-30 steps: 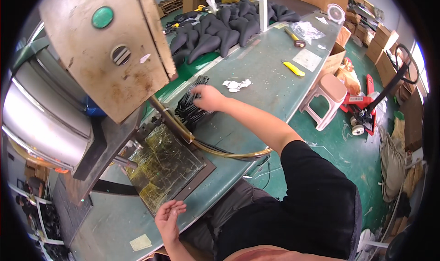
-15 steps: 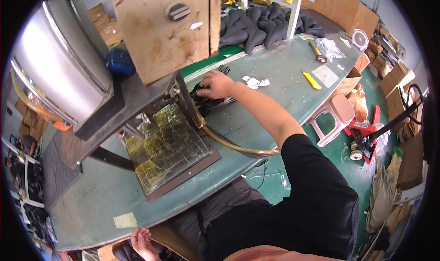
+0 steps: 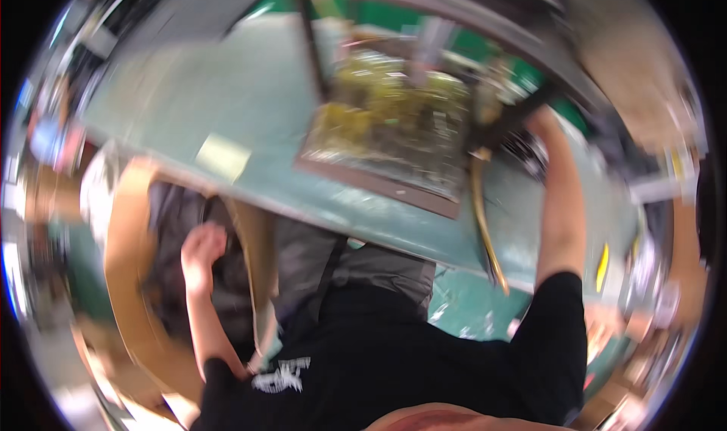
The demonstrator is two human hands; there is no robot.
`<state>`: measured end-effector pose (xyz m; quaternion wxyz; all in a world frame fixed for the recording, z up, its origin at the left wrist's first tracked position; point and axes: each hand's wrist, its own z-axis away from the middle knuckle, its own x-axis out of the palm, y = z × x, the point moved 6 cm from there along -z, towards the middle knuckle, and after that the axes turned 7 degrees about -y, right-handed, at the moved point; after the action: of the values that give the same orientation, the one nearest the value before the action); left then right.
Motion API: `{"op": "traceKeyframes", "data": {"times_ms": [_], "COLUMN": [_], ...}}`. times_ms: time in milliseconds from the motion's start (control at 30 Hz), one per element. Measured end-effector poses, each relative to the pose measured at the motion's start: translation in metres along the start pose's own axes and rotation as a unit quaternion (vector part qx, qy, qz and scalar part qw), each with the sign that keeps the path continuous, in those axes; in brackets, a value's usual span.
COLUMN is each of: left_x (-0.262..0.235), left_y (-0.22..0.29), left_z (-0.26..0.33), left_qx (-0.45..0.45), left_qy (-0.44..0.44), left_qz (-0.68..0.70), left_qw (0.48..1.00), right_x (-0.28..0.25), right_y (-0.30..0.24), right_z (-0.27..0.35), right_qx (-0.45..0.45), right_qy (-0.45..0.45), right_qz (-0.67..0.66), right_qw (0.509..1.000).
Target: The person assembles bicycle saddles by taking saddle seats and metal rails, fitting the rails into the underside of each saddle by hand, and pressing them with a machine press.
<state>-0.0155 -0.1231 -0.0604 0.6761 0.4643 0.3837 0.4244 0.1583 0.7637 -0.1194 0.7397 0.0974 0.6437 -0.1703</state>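
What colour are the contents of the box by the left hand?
The contents look dark grey, though blurred; head view shows them.

A pale slip (image 3: 223, 157) lies on the green table (image 3: 151, 105); rightward, probably a yellow cutter (image 3: 603, 267), blurred.

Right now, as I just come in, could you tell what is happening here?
A person in a black shirt is at a green table. The left hand is over an open cardboard box with dark things inside. The right hand, partly hidden behind a dark frame, is by thin black pieces. Blur hides whether either hand holds anything.
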Motion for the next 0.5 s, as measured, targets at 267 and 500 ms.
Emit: {"op": "traceKeyframes", "data": {"times_ms": [267, 500], "left_x": [-0.085, -0.094], "left_y": [-0.087, -0.242], "left_z": [-0.008, -0.046], "left_qx": [-0.114, -0.243], "left_qy": [0.138, 0.145], "left_qz": [0.064, 0.122], "left_qw": [0.982, 0.951], "right_x": [0.061, -0.022], "right_y": [0.128, 0.234], "right_z": [-0.055, 0.037], "right_qx": [-0.025, 0.039], "right_qy": [-0.05, 0.083], "right_qz": [-0.131, -0.305], "right_qw": [0.99, 0.948]}}
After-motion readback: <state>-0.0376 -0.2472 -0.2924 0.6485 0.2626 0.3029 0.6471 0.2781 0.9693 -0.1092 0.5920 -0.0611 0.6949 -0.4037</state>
